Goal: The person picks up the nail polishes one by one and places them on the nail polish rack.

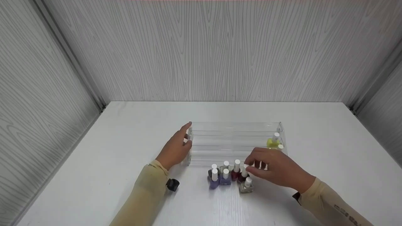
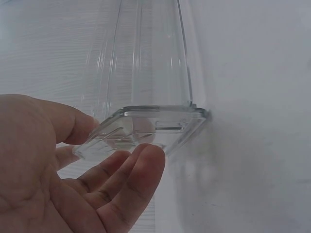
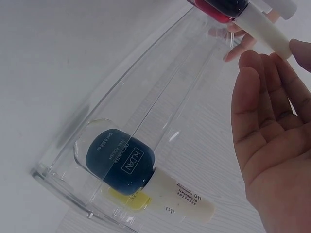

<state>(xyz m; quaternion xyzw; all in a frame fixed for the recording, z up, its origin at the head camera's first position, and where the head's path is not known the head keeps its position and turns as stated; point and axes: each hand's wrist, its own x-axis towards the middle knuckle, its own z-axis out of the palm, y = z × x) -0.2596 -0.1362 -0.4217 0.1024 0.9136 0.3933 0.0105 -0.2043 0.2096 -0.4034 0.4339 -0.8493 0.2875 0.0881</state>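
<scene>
My left hand [image 1: 176, 149] rests against the left end of a clear stepped rack [image 1: 232, 133], its fingers loosely extended; in the left wrist view the fingers lie along the end panel [image 2: 141, 128]. With thumb and fingertips, my right hand [image 1: 276, 164] pinches the white cap [image 3: 265, 31] of a dark red nail polish bottle [image 1: 241, 179], standing in a cluster before the rack. Beside it are a red bottle [image 1: 235, 175], two purple bottles [image 1: 214, 183] and a clear glittery bottle [image 1: 246, 188]. At the rack's right end sit a yellow bottle [image 1: 272, 143] and a dark teal bottle [image 3: 121, 160].
The white table [image 1: 94, 175] runs back to a wood-grain panel [image 1: 201, 56], with further panels at the left and right. Greyish bottles [image 1: 210, 172] stand behind the purple ones, partly hidden. A black wrist band piece [image 1: 172, 185] sits at my left sleeve.
</scene>
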